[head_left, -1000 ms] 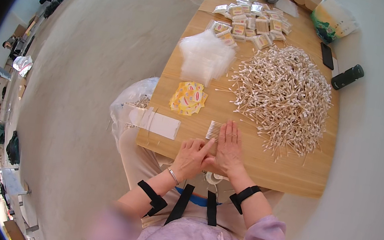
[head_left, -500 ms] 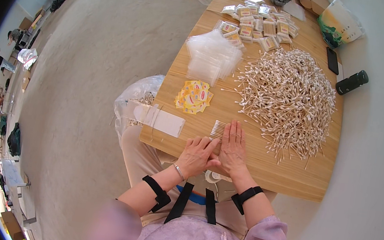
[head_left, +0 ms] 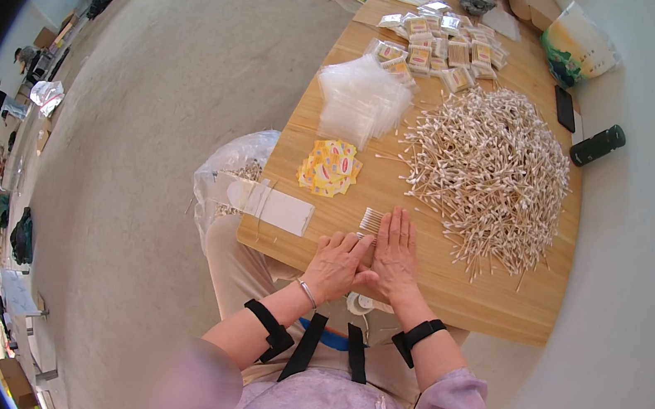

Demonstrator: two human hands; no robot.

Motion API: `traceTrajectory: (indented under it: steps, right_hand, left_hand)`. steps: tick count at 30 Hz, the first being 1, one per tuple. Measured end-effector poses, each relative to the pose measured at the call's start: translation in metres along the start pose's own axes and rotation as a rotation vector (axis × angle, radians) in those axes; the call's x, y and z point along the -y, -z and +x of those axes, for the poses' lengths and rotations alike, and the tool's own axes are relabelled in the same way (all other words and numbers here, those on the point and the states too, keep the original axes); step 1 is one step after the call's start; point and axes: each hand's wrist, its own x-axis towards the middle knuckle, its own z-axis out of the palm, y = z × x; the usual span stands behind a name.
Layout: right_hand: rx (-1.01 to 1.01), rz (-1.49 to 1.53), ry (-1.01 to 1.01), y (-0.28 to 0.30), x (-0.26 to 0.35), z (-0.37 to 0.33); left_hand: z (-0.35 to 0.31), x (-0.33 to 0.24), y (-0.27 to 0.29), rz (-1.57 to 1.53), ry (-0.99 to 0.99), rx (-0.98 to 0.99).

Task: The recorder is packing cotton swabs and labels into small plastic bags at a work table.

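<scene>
A short row of cotton swabs [head_left: 370,220] lies side by side near the table's front edge, partly hidden under my hands. My right hand [head_left: 395,258] is laid flat along the row's right side, its fingers stretched out together. At the row's near end rests my left hand [head_left: 336,264], fingers slightly bent and reaching over the swab ends; its thumb meets the right hand. Neither hand appears to grip anything. To the right spreads a large heap of loose cotton swabs [head_left: 490,177]. Yellow printed cards [head_left: 330,167] are piled to the left.
Clear plastic sachets [head_left: 363,97] lie behind the cards, with packed swab bags [head_left: 441,49] farther back. A white flat strip [head_left: 286,210] sits at the left edge, beside a hanging plastic bag [head_left: 216,160]. A phone [head_left: 564,108] and dark bottle [head_left: 599,145] are by the wall.
</scene>
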Motion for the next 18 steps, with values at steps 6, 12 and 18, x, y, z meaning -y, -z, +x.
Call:
traceTrajectory:
  steps: [6, 12, 18]
  right_hand:
    - [0.006, 0.021, 0.001, 0.001, -0.001, -0.001]
    - [0.050, 0.014, -0.011, 0.008, 0.001, 0.000]
    - [0.048, -0.034, -0.026, 0.005, 0.003, 0.000]
  left_hand:
    - [0.008, -0.007, 0.009, 0.038, 0.041, 0.047]
    - [0.010, -0.008, 0.012, 0.038, 0.035, 0.059]
    - [0.018, -0.009, 0.012, 0.010, 0.085, 0.078]
